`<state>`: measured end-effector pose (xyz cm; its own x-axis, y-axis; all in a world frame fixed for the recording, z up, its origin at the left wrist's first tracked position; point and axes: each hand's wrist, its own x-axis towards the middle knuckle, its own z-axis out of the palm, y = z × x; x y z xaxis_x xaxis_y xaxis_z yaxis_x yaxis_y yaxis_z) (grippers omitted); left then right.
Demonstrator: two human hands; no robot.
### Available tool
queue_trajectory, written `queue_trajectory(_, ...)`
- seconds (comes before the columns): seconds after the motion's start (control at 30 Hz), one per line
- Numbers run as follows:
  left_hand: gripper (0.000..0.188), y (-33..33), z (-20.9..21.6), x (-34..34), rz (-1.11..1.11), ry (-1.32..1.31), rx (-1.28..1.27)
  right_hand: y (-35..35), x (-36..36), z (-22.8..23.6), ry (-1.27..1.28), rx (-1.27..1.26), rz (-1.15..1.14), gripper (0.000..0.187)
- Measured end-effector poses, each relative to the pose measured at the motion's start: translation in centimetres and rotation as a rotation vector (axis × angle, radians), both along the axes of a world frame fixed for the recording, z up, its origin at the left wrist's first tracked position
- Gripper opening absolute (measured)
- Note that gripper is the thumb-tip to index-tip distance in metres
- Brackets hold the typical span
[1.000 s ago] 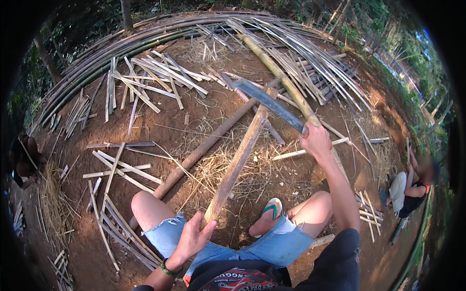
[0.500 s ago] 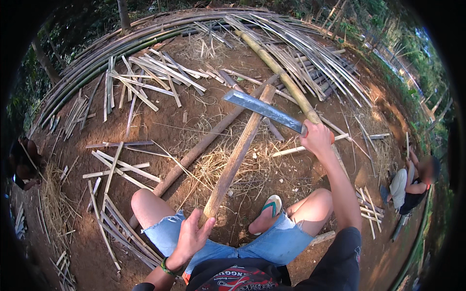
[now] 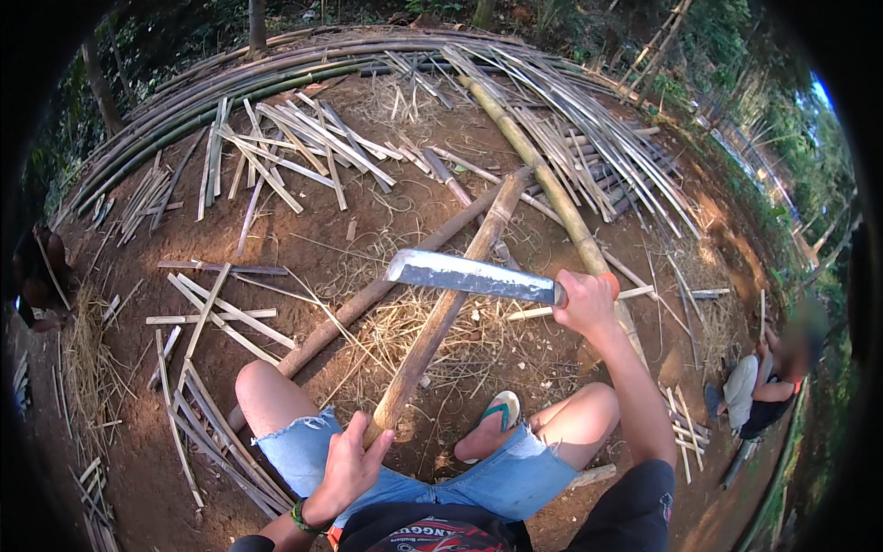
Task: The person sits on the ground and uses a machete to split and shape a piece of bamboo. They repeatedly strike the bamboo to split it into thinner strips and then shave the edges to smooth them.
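My left hand (image 3: 354, 465) is closed around the near end of a split bamboo piece (image 3: 428, 340). The piece slants away from me to the right, its far end by a round pole (image 3: 336, 320) lying on the ground. In my right hand (image 3: 586, 305) is the orange handle of a machete (image 3: 474, 277). Its broad grey blade points left and passes across the middle of the bamboo piece; whether the two touch I cannot tell. Pale shavings (image 3: 432, 331) lie on the ground under them.
Split bamboo strips (image 3: 322, 143) lie scattered at the far left, with more strips (image 3: 225, 322) near my left knee. A long bamboo pole (image 3: 533, 161) and a pile of strips (image 3: 607, 138) lie at the far right. Another person (image 3: 768, 377) sits at the right; a dark figure (image 3: 41, 276) is at the left edge.
The machete has come down nearer to me, its blade tip shifting left and its blade lying more level. The bamboo piece's near end has moved slightly left. Both hands keep their hold.
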<state>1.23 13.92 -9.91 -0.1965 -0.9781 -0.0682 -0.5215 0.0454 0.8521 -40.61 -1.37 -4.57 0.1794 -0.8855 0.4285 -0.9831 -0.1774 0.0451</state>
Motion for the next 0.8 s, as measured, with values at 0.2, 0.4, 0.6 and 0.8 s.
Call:
queue_trajectory(0.2,0.027,1.1,-1.3,0.5,0.040,0.020,-0.074,-0.5,0.0,0.1,-0.093,-0.017,-0.108,0.019)
queue_trajectory(0.4,0.027,1.0,-1.3,0.2,0.027,-0.010,-0.070,-1.3,-1.3,0.6,-0.014,-0.064,-0.166,0.021)
queue_trajectory(0.6,0.026,0.6,-2.1,-0.2,0.059,0.006,-0.128,2.2,4.0,0.0,-0.016,0.047,0.147,0.018)
queue_trajectory(0.8,0.025,1.8,-2.0,0.2,0.074,-0.001,-0.085,-0.1,0.5,1.0,-0.034,0.002,-0.181,0.022)
